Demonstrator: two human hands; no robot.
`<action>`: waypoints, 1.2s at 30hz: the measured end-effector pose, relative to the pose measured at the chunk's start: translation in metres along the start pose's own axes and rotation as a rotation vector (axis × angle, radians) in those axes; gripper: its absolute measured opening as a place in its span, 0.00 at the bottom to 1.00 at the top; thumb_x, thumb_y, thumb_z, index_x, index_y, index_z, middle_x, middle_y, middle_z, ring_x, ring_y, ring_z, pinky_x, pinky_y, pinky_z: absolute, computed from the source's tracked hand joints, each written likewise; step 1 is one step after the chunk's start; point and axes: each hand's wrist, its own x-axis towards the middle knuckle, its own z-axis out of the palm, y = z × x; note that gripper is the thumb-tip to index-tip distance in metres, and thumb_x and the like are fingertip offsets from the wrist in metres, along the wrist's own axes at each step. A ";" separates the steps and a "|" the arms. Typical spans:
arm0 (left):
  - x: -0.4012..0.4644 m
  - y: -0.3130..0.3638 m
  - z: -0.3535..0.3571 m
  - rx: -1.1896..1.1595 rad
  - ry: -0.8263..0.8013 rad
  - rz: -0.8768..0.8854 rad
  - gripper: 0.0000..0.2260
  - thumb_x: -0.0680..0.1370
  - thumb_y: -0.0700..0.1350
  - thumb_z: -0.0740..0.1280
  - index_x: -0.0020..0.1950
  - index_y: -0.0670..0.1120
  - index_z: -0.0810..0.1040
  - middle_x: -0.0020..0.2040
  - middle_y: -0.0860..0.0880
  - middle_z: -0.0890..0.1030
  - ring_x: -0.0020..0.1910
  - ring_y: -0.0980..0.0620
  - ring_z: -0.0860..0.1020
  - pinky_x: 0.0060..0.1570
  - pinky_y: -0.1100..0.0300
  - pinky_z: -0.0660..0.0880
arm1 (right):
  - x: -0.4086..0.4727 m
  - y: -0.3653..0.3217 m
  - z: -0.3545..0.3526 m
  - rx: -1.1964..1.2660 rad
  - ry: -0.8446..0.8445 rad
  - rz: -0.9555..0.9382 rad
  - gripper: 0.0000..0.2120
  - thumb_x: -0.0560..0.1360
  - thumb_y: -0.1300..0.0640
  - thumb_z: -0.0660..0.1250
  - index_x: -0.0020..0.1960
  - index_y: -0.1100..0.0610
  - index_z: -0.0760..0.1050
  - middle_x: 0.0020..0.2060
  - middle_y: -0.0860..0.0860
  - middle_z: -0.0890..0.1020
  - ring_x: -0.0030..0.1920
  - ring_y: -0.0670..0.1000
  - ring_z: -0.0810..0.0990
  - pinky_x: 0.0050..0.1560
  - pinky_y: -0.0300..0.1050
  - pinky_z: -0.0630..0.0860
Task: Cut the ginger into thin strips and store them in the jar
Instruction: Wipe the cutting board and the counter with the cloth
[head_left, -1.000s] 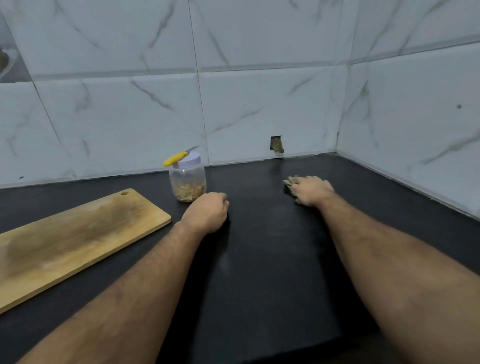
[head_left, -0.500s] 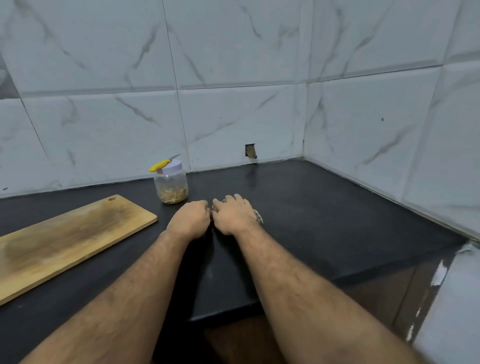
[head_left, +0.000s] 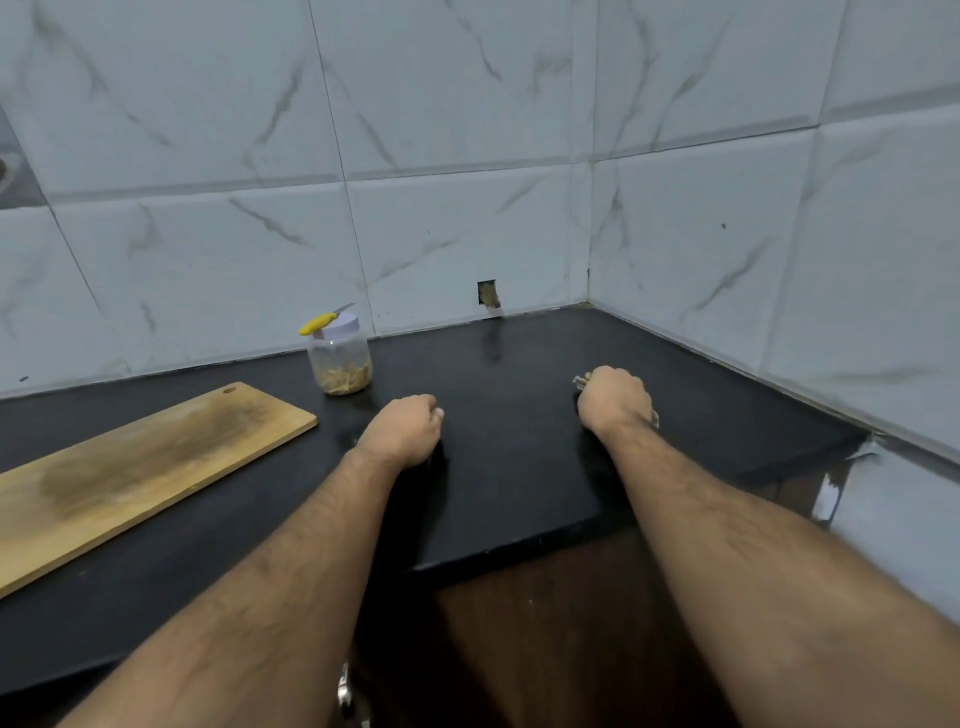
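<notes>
A clear jar (head_left: 341, 364) with a white lid stands at the back of the black counter (head_left: 509, 467), with pale ginger strips in its bottom. A yellow-handled knife (head_left: 324, 321) lies across the lid. My left hand (head_left: 408, 430) rests as a closed fist on the counter, right of the jar, with nothing visible in it. My right hand (head_left: 615, 399) presses down on a small greenish-grey cloth or scrubber (head_left: 582, 380), mostly hidden under the fingers. The wooden cutting board (head_left: 130, 467) lies bare at the left.
White marble-look tiled walls meet in a corner at the back right, with a small hole (head_left: 488, 294) in the back wall. The counter's front edge drops to a brown cabinet front (head_left: 545, 623) between my arms.
My right hand slid to the right with the cloth, away from my left hand, after having been next to it half a second ago. The left fist stayed in place.
</notes>
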 end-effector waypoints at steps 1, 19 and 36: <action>-0.005 0.004 0.001 -0.002 0.009 0.012 0.16 0.84 0.45 0.54 0.62 0.40 0.76 0.63 0.41 0.78 0.63 0.42 0.75 0.61 0.53 0.70 | -0.007 -0.005 -0.003 0.068 0.019 -0.002 0.12 0.79 0.58 0.61 0.59 0.58 0.79 0.58 0.57 0.80 0.60 0.60 0.77 0.57 0.52 0.75; -0.034 0.034 0.000 -0.078 0.064 0.014 0.16 0.82 0.43 0.55 0.64 0.39 0.76 0.65 0.41 0.78 0.65 0.41 0.74 0.64 0.53 0.70 | -0.018 0.035 -0.002 -0.238 -0.079 -0.233 0.27 0.75 0.40 0.64 0.68 0.54 0.73 0.67 0.54 0.74 0.68 0.57 0.68 0.65 0.53 0.65; -0.071 0.054 0.009 -0.279 0.147 0.077 0.24 0.84 0.58 0.48 0.49 0.45 0.78 0.57 0.42 0.81 0.60 0.42 0.76 0.54 0.55 0.66 | -0.130 -0.006 0.007 -0.157 -0.133 -0.650 0.26 0.81 0.41 0.49 0.72 0.52 0.70 0.70 0.57 0.71 0.73 0.59 0.63 0.75 0.55 0.57</action>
